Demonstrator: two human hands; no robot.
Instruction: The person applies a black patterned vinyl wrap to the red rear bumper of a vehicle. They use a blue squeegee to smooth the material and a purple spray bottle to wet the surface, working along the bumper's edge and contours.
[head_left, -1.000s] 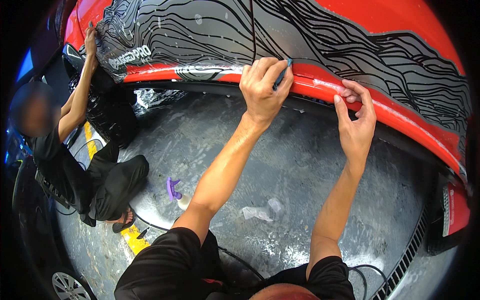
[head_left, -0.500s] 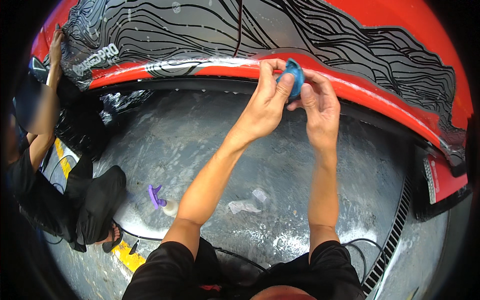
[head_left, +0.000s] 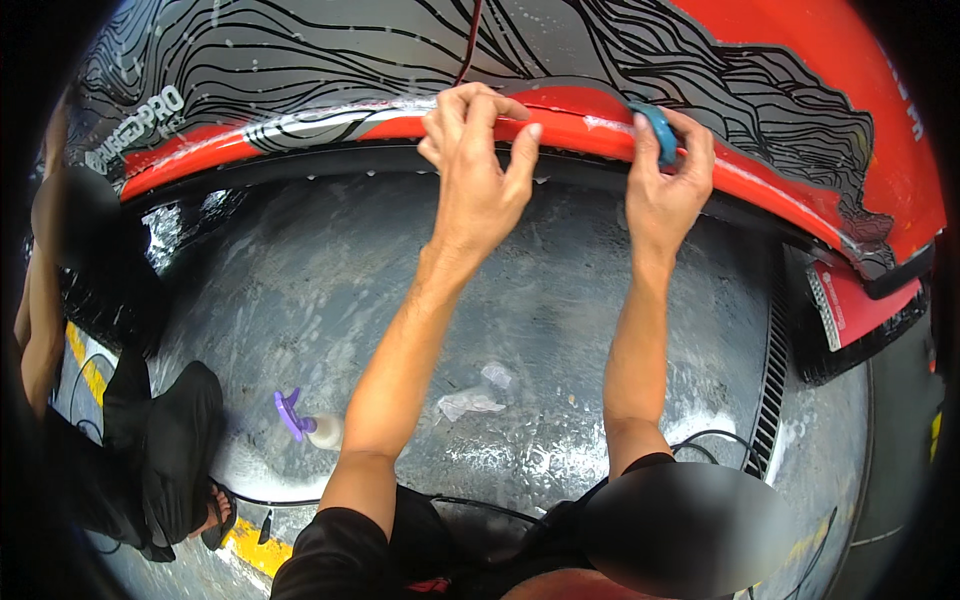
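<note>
We see the left hand (head_left: 478, 180) with its fingers curled over the lower edge of the glossy red car panel (head_left: 800, 60), which is partly covered by grey film with black wavy lines (head_left: 350, 60). The right hand (head_left: 665, 190) pinches a small blue plastic squeegee (head_left: 660, 130) against the same edge, just beside the left. Below the edge, wet grey floor (head_left: 560, 300) lies open; a purple-capped spray bottle (head_left: 305, 425) and a crouching person (head_left: 110, 440) sit well apart.
</note>
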